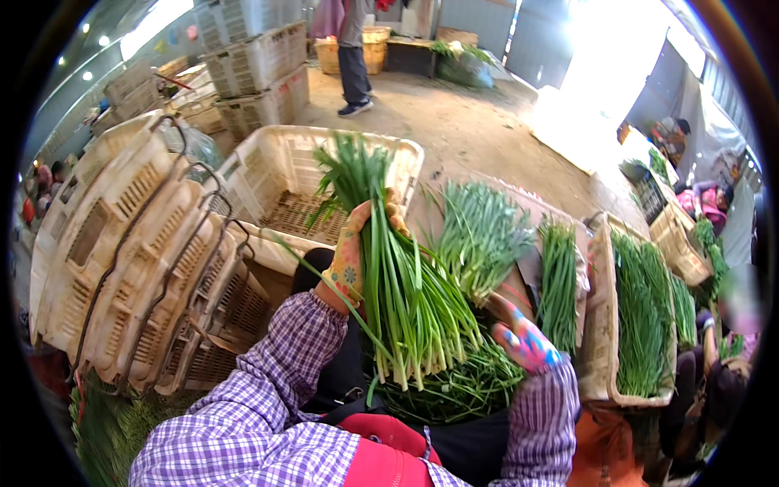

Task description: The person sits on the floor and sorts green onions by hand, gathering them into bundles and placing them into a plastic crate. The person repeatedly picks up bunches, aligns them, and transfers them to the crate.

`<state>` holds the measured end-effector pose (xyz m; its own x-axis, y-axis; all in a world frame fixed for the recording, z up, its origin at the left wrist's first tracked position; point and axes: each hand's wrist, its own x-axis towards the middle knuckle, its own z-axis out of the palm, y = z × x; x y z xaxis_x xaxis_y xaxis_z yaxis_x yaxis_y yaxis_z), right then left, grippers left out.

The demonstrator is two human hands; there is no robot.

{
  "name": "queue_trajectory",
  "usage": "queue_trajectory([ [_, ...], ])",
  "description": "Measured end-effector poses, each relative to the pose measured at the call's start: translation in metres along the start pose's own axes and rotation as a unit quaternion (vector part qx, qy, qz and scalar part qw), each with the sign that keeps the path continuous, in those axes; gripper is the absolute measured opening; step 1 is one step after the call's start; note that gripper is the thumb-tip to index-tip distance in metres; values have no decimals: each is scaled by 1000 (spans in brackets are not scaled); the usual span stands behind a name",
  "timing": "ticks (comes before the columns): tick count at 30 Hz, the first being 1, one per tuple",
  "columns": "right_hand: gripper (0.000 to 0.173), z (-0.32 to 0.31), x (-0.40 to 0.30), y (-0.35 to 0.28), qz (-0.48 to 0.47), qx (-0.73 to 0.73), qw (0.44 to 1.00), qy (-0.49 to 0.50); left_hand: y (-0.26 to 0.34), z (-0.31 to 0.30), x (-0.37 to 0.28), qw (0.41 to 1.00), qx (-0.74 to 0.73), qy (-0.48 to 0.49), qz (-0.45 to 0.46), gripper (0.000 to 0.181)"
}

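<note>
My left hand (348, 259), in a yellow flowered glove, grips a thick bunch of garlic chives (405, 292). The pale cut ends fan out low and to the right, while the leaf tips rise above the fist. My right hand (528, 342) wears a pink and blue glove with bare-looking fingertips. Its index finger reaches the pale ends of a loose heap of chives (481, 231), its thumb standing apart from the finger. Below the held bunch, tangled green trimmings (450, 389) lie over my lap area.
Ahead stands a cream plastic crate (286, 158). Nested crates with wire handles (140, 262) lean at left. A chive bundle (558, 280) and a filled crate (602, 341) are at right. A person (354, 67) stands farther back; others sit at far right.
</note>
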<state>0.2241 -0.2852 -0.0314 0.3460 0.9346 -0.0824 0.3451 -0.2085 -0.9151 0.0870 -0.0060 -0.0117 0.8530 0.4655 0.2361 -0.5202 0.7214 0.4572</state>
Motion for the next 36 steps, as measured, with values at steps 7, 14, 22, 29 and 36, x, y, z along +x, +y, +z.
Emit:
queue_trajectory([
  [7, 93, 59, 51, -17, -10, 173, 985, 15, -60, -10, 0, 970, 109, 57, -209, 36],
  [14, 91, 79, 56, -22, 97, 345, 922, 143, -91, 9, -3, 937, 313, 15, -155, 41],
  [22, 48, 63, 52, 44, 128, 615, 764, 150, -114, -63, 36, 929, 313, -164, -111, 49],
  [29, 44, 69, 52, 40, 85, 704, 702, 67, -72, -22, -15, 974, 2, 77, -214, 50],
  [36, 46, 87, 67, 25, 129, 608, 780, 71, -80, -55, -57, 980, 63, 115, -152, 50],
])
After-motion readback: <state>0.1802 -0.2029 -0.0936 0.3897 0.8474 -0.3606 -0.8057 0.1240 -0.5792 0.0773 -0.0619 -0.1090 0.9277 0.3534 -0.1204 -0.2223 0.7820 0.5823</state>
